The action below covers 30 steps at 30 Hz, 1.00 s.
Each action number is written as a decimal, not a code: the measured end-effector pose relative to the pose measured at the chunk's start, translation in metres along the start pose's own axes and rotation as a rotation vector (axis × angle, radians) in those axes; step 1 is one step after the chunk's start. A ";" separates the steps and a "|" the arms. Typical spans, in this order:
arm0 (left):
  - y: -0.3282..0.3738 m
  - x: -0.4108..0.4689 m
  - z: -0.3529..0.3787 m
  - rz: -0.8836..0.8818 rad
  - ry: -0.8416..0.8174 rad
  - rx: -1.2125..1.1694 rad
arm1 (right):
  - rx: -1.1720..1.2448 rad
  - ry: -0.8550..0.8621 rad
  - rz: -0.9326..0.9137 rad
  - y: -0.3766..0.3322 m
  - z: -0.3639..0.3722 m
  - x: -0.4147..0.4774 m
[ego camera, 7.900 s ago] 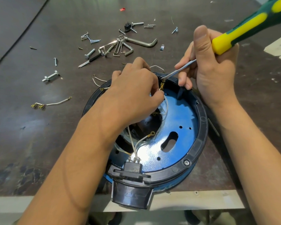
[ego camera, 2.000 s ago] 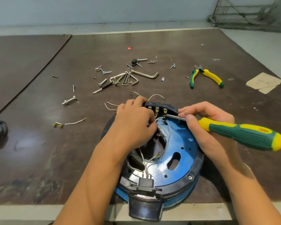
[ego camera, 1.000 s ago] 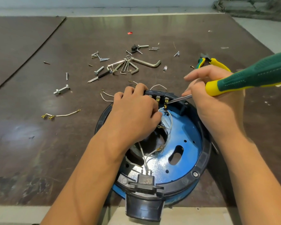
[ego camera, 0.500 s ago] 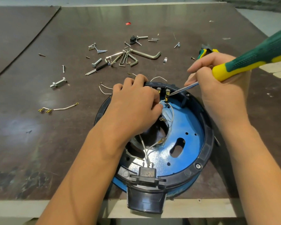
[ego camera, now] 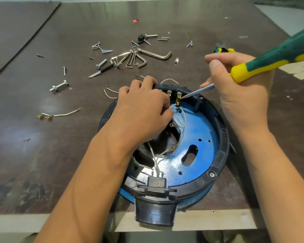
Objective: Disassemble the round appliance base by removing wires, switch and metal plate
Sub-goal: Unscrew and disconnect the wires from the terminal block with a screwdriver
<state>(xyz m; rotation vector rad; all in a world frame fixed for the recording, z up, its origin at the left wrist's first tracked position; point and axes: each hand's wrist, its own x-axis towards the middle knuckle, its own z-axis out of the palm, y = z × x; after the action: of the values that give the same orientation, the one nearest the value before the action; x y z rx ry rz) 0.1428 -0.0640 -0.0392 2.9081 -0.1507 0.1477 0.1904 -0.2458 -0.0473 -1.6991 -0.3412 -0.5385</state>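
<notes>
In the head view, a round base (ego camera: 219,155) is seen at the near edge of the tabletop (ego camera: 42,155), its open side up. A blue metal plate (ego camera: 200,130) lies inside it, and a black socket (ego camera: 155,183) sits at its near rim. The switch (ego camera: 174,92) is set in the far rim. The left hand (ego camera: 142,111) is laid over that rim, its fingers curled, and a white wire (ego camera: 183,118) appears to be pinched between thumb and forefinger just below a brass terminal (ego camera: 178,100). A screwdriver (ego camera: 274,57) is gripped by the right hand (ego camera: 239,88), fingers wrapped round the handle; its tip is placed at the terminal. Beyond the base, hex keys (ego camera: 154,55), a bolt (ego camera: 59,85) and a loose wire (ego camera: 63,114) are scattered on the tabletop.
</notes>
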 end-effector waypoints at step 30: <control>0.004 0.000 -0.006 -0.005 -0.038 0.019 | 0.151 0.127 0.283 0.013 0.005 0.007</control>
<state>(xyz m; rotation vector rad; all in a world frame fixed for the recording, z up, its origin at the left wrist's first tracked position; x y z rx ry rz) 0.1422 -0.0663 -0.0327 2.9310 -0.1495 0.0943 0.2033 -0.2442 -0.0552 -1.5269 -0.0456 -0.3980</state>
